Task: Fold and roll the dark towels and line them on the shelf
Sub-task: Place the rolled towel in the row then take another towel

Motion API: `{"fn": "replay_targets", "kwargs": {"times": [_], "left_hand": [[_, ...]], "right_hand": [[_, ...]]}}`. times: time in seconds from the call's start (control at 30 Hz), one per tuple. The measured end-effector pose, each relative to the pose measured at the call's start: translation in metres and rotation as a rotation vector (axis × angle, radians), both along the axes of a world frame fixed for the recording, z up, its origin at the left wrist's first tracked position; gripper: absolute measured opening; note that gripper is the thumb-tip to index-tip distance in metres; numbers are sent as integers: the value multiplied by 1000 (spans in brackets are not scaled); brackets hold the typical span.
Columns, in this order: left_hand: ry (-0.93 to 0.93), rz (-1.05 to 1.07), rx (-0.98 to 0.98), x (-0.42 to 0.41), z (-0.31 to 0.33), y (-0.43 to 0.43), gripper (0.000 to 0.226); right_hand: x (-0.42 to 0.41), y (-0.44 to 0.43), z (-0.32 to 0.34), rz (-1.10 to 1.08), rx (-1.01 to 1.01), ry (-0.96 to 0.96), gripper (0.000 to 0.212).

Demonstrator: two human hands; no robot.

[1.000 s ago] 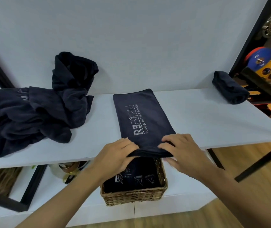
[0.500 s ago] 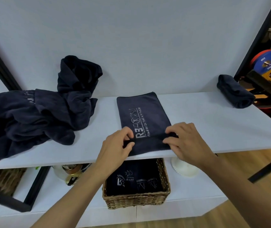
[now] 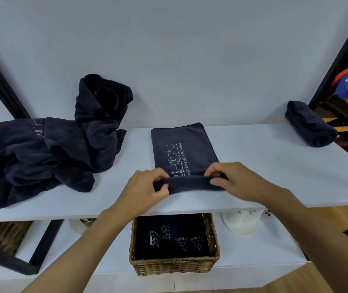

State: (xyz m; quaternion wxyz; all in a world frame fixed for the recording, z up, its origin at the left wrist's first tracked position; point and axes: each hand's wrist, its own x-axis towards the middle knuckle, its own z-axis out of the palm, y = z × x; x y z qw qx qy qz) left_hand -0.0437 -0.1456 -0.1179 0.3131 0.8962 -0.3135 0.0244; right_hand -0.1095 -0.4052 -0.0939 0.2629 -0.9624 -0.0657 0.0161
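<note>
Since a second ago, the near end of the folded towel (image 3: pixel 184 149) has gone from hanging flat over the shelf's front edge to being curled into a short, tight roll that now sits on the white shelf (image 3: pixel 274 176), and both hands have travelled away from the person with it. Her left hand (image 3: pixel 147 187) pinches the left end of that roll, thumb underneath and fingertips curled over the top; the right hand (image 3: pixel 236 180) does the same at the right end, so both are closed on the towel. Beyond the roll the rest of the towel lies flat, running back to the wall, its pale printed lettering facing up and partly swallowed by the roll. To the left a heap of loose dark towels (image 3: pixel 41 153) sprawls across the shelf and slumps against the wall. Far to the right, well apart, one finished rolled towel (image 3: pixel 310 130) lies near the shelf's end. Below, on the lower level, a wicker basket (image 3: pixel 175 267) holds more dark printed cloth, with a white ridged object (image 3: pixel 242 223) just to its right.
</note>
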Motion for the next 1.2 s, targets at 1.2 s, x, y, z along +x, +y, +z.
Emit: {"fn": "replay_targets", "kwargs": {"times": [1.2], "left_hand": [[331, -47, -132, 59, 18, -9, 19]], "right_hand": [[55, -9, 5, -117, 256, 72, 5]]}}
